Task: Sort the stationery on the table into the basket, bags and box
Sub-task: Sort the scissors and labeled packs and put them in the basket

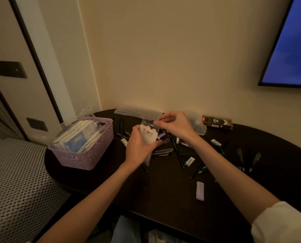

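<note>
- Packet (148,135): small clear bag with a white printed card inside, held upright just right of the basket, left hand (139,148) gripping its lower part, right hand (176,125) pinching its top edge.
- Basket (86,155): lilac, perforated plastic, packed with upright clear packets.
- Box (217,122): dark and gold, lying flat, far right of the basket.
- Pens (178,153) and white erasers (190,161): scattered flat, right of the basket.
- Lilac eraser (200,190): lies alone, nearest the viewer.
</note>
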Motion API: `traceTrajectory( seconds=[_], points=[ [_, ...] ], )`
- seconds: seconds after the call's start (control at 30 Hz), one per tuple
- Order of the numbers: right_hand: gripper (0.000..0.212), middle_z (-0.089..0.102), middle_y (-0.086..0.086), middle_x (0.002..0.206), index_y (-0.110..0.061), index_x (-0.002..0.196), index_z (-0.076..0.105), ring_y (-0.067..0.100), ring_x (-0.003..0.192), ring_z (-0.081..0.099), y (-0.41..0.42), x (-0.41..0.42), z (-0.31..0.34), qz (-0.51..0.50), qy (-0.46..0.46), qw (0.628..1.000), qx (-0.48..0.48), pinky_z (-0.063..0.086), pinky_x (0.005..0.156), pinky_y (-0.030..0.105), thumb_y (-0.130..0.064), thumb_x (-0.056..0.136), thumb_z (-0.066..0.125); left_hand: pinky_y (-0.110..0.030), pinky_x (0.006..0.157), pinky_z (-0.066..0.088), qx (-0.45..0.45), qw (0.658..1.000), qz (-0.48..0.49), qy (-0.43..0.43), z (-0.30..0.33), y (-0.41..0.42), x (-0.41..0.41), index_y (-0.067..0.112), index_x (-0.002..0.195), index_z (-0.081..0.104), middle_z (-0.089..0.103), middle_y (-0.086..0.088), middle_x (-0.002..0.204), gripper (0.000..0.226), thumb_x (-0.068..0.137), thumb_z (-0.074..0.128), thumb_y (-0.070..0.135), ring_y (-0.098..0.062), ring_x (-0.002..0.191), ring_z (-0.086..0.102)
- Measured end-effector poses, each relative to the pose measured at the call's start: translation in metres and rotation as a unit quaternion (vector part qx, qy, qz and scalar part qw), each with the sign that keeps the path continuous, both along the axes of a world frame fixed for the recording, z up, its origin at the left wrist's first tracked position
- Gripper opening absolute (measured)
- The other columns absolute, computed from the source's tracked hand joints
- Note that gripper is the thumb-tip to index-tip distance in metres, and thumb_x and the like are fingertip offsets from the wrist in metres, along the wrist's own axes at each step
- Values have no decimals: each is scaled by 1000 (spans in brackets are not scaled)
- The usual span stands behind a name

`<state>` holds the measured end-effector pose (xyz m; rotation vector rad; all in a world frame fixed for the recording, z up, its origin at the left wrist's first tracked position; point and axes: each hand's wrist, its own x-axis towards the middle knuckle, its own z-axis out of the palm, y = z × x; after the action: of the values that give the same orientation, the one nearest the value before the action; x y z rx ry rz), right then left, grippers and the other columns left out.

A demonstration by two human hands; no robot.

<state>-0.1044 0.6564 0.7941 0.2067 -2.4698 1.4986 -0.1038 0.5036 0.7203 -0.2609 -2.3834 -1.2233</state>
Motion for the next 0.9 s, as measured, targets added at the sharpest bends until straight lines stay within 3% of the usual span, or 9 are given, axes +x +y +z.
traceTrajectory(
  seconds=[0.13, 0.23, 0.33, 0.4, 0.57, 0.77, 0.9],
  points=[
    [7, 74, 9, 80, -9, 85, 73, 13, 71, 70, 1, 2, 1, 14, -3, 1000, 15, 52, 59, 16, -15, 82, 73, -27, 83, 51, -2, 1000, -16, -16, 2, 2, 0, 16, 130, 36, 51, 2, 122, 88, 64, 84, 49, -11, 109, 52],
    [6, 73, 9, 78, -8, 79, 71, 14, 71, 70, 2, 1, 1, 12, -1, 1000, 16, 57, 62, 21, -6, 84, 68, -22, 83, 45, 4, 996, -72, -54, 3, -1, 1, 16, 130, 33, 46, 11, 117, 87, 65, 85, 43, -5, 108, 47],
    [3, 73, 9, 81, -6, 84, 69, 18, 76, 72, 6, -1, -2, 28, 6, 999, 22, 59, 71, 32, -7, 85, 67, -21, 78, 52, 89, 977, -159, -112, 6, -8, 3, 17, 127, 38, 52, 15, 111, 65, 77, 78, 26, -8, 109, 56],
    [6, 74, 10, 82, -4, 90, 68, 17, 77, 72, 10, 0, -4, 43, 6, 999, 21, 60, 72, 33, -9, 87, 65, -24, 73, 57, 132, 967, -185, -114, 9, -14, 4, 16, 124, 45, 59, 7, 108, 44, 86, 68, 21, -13, 104, 63],
    [11, 73, 12, 84, 0, 94, 68, 12, 72, 70, 15, 6, -10, 52, 15, 998, 16, 55, 60, 20, -9, 88, 65, -22, 68, 56, 153, 958, -217, -106, 16, -22, 8, 9, 111, 59, 68, 2, 103, 17, 94, 56, 10, -4, 96, 67],
    [17, 74, 6, 90, -8, 104, 67, 13, 81, 71, 19, 11, -18, 86, -19, 990, -109, 57, 66, 23, -17, 90, 64, -25, 67, 58, 211, 945, -216, -126, 22, -25, 9, 4, 103, 64, 71, -3, 100, 13, 93, 58, 11, -11, 93, 70],
    [26, 74, 3, 96, -12, 113, 63, 13, 89, 71, 20, 14, -24, 115, -76, 984, -114, 59, 75, 29, -20, 89, 64, -30, 72, 59, 251, 932, -210, -158, 25, -25, 8, 7, 105, 64, 72, -6, 101, 15, 93, 59, 14, -17, 95, 71]
  ],
)
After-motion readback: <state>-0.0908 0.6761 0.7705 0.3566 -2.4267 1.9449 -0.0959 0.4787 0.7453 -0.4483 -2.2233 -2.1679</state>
